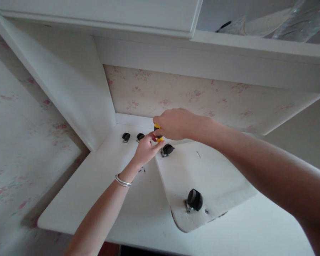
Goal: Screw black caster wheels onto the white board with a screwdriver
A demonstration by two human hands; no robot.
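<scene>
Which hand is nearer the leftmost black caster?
Left. The left hand is right of the leftmost black caster, not touching it; the right hand is farther right, gripping the yellow tool.

Four casters [194, 200] are counted: two near the worktop's [69, 199] back edge, two on one board [216, 174]; one tool [156, 126] is also seen.

we read the place as a home; which room, we cannot tell. we note pink-flowered wallpaper [194, 94] behind and at left, a white desk top [77, 199] with a rounded corner, and a white overhead cabinet [101, 12] with panelled front above it.
</scene>
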